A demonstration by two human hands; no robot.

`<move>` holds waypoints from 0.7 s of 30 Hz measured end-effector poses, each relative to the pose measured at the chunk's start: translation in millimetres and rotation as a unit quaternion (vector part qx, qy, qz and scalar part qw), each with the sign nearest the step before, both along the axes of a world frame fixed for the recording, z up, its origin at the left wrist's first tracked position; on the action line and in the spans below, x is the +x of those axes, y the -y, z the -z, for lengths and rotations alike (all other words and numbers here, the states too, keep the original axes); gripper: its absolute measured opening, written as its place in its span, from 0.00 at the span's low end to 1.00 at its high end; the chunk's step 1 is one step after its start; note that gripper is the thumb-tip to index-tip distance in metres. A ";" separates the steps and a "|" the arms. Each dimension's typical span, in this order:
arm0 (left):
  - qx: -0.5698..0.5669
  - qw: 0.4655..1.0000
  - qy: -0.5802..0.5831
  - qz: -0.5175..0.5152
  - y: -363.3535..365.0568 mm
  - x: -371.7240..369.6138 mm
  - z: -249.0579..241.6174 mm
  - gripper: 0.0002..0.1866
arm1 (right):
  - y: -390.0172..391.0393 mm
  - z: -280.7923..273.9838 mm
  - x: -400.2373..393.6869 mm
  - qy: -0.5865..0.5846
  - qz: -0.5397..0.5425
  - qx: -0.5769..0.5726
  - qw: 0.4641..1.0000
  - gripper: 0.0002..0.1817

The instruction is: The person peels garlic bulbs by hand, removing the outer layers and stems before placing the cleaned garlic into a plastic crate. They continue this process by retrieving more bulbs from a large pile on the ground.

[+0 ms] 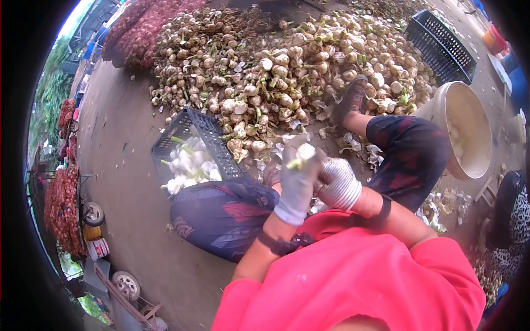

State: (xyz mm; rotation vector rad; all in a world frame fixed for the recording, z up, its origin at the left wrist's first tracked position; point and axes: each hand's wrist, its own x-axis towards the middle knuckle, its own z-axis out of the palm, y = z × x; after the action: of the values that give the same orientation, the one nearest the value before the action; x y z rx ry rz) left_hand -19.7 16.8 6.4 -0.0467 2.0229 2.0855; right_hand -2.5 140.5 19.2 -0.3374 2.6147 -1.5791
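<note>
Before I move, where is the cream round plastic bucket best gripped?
Take the bucket by its rim on the side away from the dark-trousered right knee, probably coming from the person's right: the knee crowds one wall; the far edge stands exposed.

A produce work yard — heaped garlic [284, 69], plastic crates [223, 144], red sacks [152, 33] on bare ground [135, 176].

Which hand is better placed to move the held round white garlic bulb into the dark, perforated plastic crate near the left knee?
Probably the left hand: it appears to grip the bulb and is nearer the crate; the right hand sits farther across.
</note>
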 end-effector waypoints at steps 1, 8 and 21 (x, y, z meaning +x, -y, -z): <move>-0.063 0.989 -0.136 0.009 -1.9 -11.7 12.3 0.19 | -2.7 7.8 -3.7 0.061 -0.019 -0.009 0.998 0.05; 0.591 0.769 0.214 0.117 6.3 -9.5 13.7 0.24 | -104.9 -15.8 5.7 0.185 -0.028 -0.110 0.976 0.18; -0.379 0.855 -0.312 0.171 7.5 -13.4 -10.8 0.22 | -22.5 15.9 3.5 0.139 0.004 0.028 0.990 0.13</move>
State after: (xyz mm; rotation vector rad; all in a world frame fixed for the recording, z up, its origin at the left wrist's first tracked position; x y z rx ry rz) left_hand -33.0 9.3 17.2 0.8854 2.8261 1.0434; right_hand 1.1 163.0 3.3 -0.0929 2.4435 -1.4332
